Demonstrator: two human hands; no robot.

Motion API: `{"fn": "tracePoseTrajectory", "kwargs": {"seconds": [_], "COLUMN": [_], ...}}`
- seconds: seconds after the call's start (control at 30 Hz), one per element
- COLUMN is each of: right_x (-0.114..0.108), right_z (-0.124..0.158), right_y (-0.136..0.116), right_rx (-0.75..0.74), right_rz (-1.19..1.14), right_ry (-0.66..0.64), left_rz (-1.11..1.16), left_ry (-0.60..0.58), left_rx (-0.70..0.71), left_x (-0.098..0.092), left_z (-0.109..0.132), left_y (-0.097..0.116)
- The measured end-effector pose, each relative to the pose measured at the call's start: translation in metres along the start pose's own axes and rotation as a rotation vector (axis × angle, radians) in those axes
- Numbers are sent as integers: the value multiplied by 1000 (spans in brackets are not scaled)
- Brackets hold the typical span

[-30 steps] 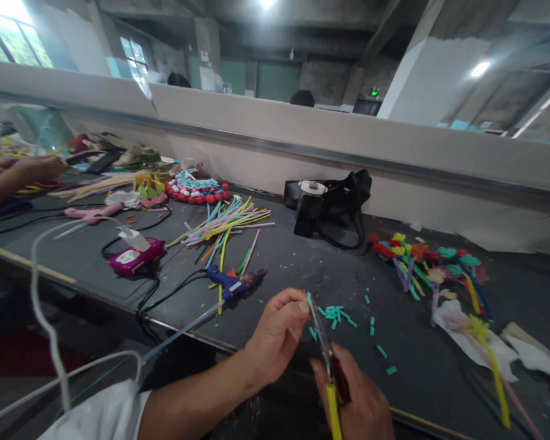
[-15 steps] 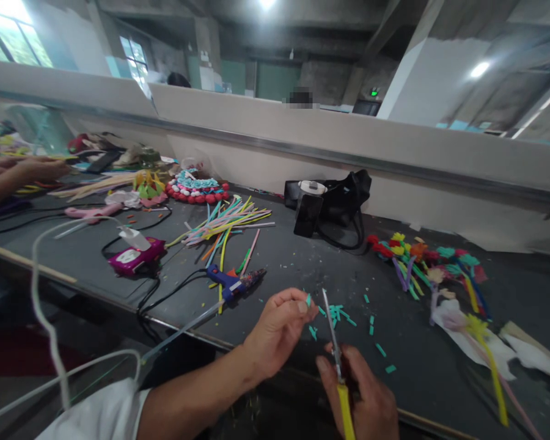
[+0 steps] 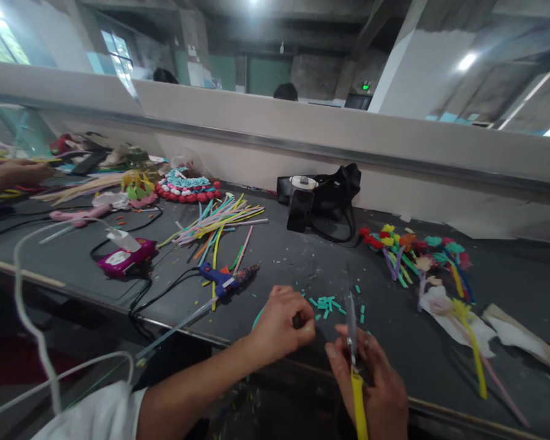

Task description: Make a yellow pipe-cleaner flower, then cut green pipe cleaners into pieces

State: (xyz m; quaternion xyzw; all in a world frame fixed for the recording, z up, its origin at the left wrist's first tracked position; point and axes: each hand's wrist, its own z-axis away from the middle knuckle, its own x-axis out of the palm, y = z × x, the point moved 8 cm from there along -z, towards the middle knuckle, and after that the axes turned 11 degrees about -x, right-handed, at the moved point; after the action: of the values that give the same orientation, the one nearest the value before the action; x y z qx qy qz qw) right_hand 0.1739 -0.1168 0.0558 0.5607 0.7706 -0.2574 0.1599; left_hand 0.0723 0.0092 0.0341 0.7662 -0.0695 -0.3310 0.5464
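My left hand (image 3: 284, 321) is curled just above the front of the dark table, thumb against the fingers. Behind it a bit of a green pipe cleaner (image 3: 257, 318) shows, which it seems to hold; most of that strip is hidden. Scissors with yellow handles (image 3: 358, 400) are held in my right hand (image 3: 379, 379), their blades pointing up and away from me, apparently closed. Between and beyond the hands lie several short cut green pieces (image 3: 325, 304) on the table, some loose to the right.
A blue glue gun (image 3: 224, 281) lies left of my hands, near a pile of coloured pipe cleaners (image 3: 220, 220). A magenta device (image 3: 126, 256) with cables stands farther left. At the back is a black bag (image 3: 334, 198) with a phone (image 3: 299, 211); colourful fuzzy flowers (image 3: 412, 247) lie right.
My left hand has turned over, hiding the green tip that showed at its fingertips. The scissors have moved slightly right and down, away from it. The view has shifted a little.
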Motion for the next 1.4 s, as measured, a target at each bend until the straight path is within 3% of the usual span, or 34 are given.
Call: {"fn": "tracePoseTrajectory", "kwargs": {"seconds": [0.13,0.37,0.67,0.83,1.1,1.27,1.4], "right_x": [2,-8,-26,-37,-50,-51,-46], "right_z": [-1,3,22,21,20,19,16], "right_y": [7,19,43,46,48,48,47], "right_rx": [35,98,154,139,153,162,163], "right_rz": [-12,-37,-4,-8,-46,-49,-99], "right_ry": [-48,-93,-81,-68,-31,-19,-36], "left_rz": [-295,-415,-695,-758,-778,-814,-787], "left_ry": [69,132,79,84,45,-56,-65], "left_rx": [86,186,153,179,193,174,159], "left_x": [-3,0,16,20,44,67,78], "left_z": [-8,-6,-12,-11,-18,-30,-37], "left_y": [-3,2,-13,-7,16,14,9]}}
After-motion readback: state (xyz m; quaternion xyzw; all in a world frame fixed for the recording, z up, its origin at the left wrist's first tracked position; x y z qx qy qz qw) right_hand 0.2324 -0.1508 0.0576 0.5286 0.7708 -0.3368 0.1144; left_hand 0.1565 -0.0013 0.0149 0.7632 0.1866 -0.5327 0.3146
